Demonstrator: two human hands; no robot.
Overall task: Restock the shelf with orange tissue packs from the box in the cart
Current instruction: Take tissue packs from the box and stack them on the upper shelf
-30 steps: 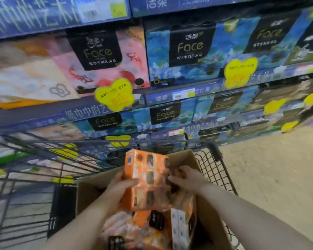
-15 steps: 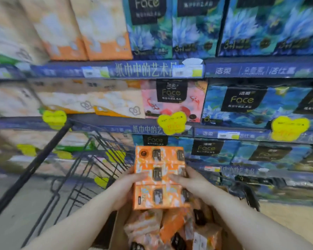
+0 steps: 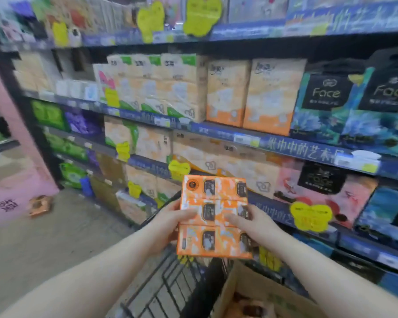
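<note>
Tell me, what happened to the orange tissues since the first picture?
The orange tissue pack went up: a second ago it was low over the box in the cart; now it is raised in front of the shelves. Nothing was let go. The left hand and right hand still grip its sides, and the box stays in the cart.

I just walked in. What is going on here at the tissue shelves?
A person is restocking. The left hand and the right hand grip an orange tissue pack by its two sides, upright, above the shopping cart and the cardboard box inside it. The pack is in front of the store shelves, not yet on one.
</note>
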